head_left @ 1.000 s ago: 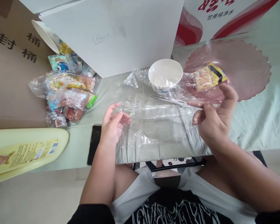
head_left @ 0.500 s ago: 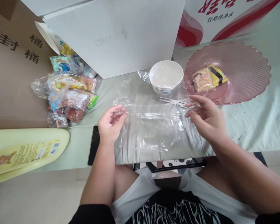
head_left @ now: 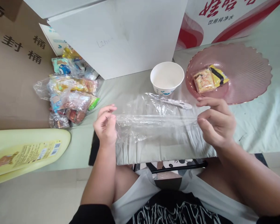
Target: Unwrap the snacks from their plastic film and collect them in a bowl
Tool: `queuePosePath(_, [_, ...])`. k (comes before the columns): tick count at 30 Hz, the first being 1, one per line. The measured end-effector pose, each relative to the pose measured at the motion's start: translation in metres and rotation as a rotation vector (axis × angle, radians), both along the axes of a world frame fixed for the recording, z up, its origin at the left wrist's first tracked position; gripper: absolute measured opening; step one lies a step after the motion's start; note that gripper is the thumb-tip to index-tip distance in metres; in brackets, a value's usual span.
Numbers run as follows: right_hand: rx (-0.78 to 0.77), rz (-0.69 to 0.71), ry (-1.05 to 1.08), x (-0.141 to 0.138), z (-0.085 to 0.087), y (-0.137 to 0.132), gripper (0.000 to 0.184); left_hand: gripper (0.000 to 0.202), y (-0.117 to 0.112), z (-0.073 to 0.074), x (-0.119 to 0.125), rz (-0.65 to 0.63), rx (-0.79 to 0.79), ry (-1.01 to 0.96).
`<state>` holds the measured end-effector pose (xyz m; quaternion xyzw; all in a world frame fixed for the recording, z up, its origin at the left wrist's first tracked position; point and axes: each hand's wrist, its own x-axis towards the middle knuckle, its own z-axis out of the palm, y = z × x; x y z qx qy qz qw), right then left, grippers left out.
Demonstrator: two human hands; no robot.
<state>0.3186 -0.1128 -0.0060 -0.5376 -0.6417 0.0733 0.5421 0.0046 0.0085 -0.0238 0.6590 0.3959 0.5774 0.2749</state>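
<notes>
The person wears a black shirt (head_left: 177, 210), its front printed with large, angular lettering (head_left: 175, 214) in thin white outline. Left of the shirt's print is a plain black left sleeve (head_left: 93, 214), short, leaving the forearm uncovered; right of it is a matching right sleeve (head_left: 272, 219). Beyond the shirt's lower edge, pale grey shorts (head_left: 128, 197) with wide legs end on the thighs. Left hand (head_left: 105, 126) and right hand (head_left: 216, 123) are bare.
</notes>
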Motion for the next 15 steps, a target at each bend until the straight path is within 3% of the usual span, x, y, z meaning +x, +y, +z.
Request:
queuePosePath(3, [-0.081, 0.051, 0.156, -0.002, -0.001, -0.002, 0.026, 0.037, -0.003, 0.007, 0.008, 0.018, -0.139, -0.105])
queuePosePath(7, [-0.374, -0.032, 0.572, -0.006, -0.005, -0.003, 0.014, 0.047, -0.01, 0.017, 0.015, 0.069, -0.397, -0.176])
queuePosePath(9, [-0.431, -0.034, 0.699, -0.007, -0.006, -0.001, 0.018, 0.05, -0.012, 0.023, 0.016, 0.081, -0.48, -0.182])
queuePosePath(12, [-0.305, -0.091, 0.683, -0.005, -0.009, 0.002, 0.022, 0.046, -0.013, 0.031, 0.017, 0.047, -0.695, -0.13])
queuePosePath(15, [-0.141, -0.118, 0.526, 0.0, -0.013, 0.001, 0.016, 0.039, -0.013, 0.038, 0.017, -0.113, -1.009, 0.009])
